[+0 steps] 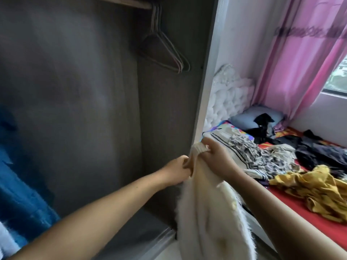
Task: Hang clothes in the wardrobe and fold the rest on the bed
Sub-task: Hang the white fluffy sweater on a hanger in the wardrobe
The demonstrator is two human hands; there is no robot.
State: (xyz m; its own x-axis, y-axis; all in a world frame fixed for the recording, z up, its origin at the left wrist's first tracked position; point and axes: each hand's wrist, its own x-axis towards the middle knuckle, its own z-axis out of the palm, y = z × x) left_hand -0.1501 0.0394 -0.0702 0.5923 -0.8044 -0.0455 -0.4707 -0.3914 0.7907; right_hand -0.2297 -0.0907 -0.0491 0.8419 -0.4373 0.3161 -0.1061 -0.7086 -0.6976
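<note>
A fluffy cream garment [210,209] hangs down between my arms, in front of the wardrobe's right edge. My left hand [177,171] grips its upper left edge. My right hand [216,156] pinches its ribbed top edge. Inside the dark wardrobe [84,91], several bare hangers [169,51] hang from the rail [129,2] at the top. On the bed [293,205] to the right lies a heap of clothes: a black-and-white patterned piece [253,152], a mustard yellow one [319,188] and dark ones [323,151].
A blue garment [16,184] hangs at the wardrobe's left. The wardrobe's pale side panel [208,81] stands between the wardrobe and the bed. A white tufted headboard [229,94], a grey pillow [247,117], pink curtains [300,53] and a window [338,76] are at the right.
</note>
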